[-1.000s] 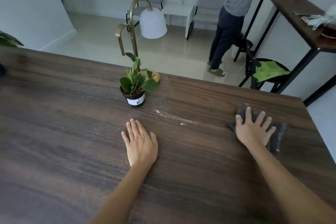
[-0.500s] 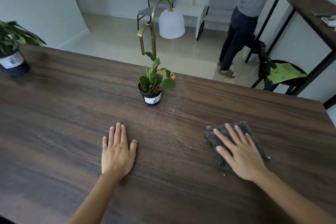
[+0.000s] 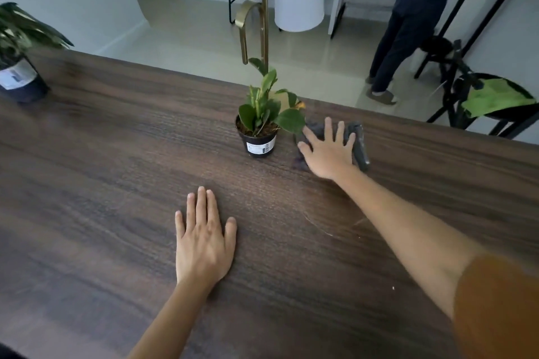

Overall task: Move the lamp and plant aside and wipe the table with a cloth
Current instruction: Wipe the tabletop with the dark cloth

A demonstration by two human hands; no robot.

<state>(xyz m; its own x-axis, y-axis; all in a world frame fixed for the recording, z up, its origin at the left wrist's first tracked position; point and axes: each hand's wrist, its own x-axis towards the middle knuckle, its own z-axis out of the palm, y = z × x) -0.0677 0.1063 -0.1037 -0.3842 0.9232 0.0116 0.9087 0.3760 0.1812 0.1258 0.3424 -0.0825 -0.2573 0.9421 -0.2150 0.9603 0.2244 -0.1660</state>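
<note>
1. Far left edge, upper half: second potted plant (image 3: 20, 67), dark pot with white label, standing on the dark wood table (image 3: 102, 154), partly cut off by the frame
2. Lower centre: left hand (image 3: 204, 239) flat on the tabletop, palm down, fingers straight and close together, holding nothing; forearm running in from the bottom edge
3. Centre, above the left hand: small plant (image 3: 259, 122) in a black pot with a white barcode label, upright, near the far table edge
4. Directly behind that pot: lamp (image 3: 277, 0), brass arched stem rising to the top of the frame, white dome shade hanging to the right of the stem; base hidden behind the leaves
5. Right of centre: right hand (image 3: 329, 148) spread flat, fingers straight and splayed, pressing down on the grey cloth (image 3: 360, 146); cloth bunched at its right edge, lying just beside the pot and under one leaf tip
6. Bottom right corner: orange sleeve (image 3: 495, 309) on the right arm
7. Upper right, past the table: standing person (image 3: 408, 23) on the floor, then black stool with green cloth (image 3: 495, 96) on the seat
</note>
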